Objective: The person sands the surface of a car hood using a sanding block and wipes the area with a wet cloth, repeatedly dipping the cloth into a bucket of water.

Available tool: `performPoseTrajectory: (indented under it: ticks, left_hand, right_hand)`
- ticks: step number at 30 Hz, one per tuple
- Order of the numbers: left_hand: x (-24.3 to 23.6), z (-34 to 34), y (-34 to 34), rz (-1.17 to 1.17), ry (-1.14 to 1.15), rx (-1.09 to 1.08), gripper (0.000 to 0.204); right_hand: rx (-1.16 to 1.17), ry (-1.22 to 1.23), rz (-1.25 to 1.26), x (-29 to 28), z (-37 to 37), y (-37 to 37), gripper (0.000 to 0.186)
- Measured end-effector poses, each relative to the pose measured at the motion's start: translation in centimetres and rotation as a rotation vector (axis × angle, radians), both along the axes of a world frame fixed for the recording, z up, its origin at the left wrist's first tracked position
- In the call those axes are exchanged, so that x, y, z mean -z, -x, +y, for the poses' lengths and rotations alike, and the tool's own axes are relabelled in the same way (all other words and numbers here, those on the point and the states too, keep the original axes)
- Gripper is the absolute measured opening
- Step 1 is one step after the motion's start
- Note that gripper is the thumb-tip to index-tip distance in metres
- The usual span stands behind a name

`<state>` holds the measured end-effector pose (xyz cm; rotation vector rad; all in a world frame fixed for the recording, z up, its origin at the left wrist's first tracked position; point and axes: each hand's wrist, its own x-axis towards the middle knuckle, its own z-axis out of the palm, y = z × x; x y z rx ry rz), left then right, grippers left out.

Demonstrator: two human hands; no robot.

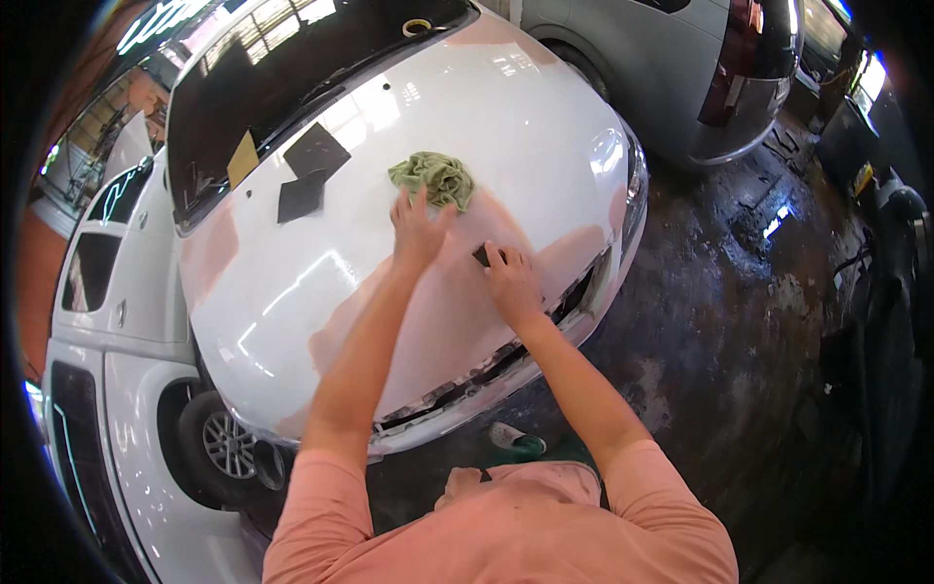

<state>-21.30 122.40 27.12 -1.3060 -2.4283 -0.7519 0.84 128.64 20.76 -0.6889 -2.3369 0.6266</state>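
Observation:
A white car hood (pixel 477 117) with pinkish patches of filler or primer lies in front of me. My left hand (pixel 418 234) is over the hood, its fingers apart and reaching to the near edge of a crumpled green cloth (pixel 433 175). Whether the fingertips press on the cloth is hard to tell. My right hand (pixel 516 287) rests on a pinkish patch, fingers closed over a small piece of black sandpaper (pixel 481 256). Most of that piece is under the fingers.
Two dark sheets (pixel 316 151) and a yellowish sheet (pixel 242 160) lie near the windshield, where a roll of tape (pixel 416 27) also sits. A white vehicle (pixel 126 321) stands at left, a silver one (pixel 652 68) at back right. The dark floor (pixel 720 321) looks wet.

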Motion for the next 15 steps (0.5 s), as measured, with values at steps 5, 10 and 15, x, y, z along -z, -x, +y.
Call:
performPoseTrajectory:
  ticks: [5,10,15]
  left_hand:
    - [-4.8,6.9,1.2,0.101,0.345,-0.114,0.088]
    - [-0.8,4.6,7.5,0.122,0.260,0.091,0.057]
    - [0.3,-0.7,9.5,0.252,0.106,0.234,0.048]
  right_hand:
    - [0.132,-0.129,-0.035,1.9,-0.3,1.2,0.048]
    - [0.090,-0.193,0.011,-0.7,2.9,6.8,0.043]
    - [0.052,-0.095,0.012,0.1,2.9,5.5,0.044]
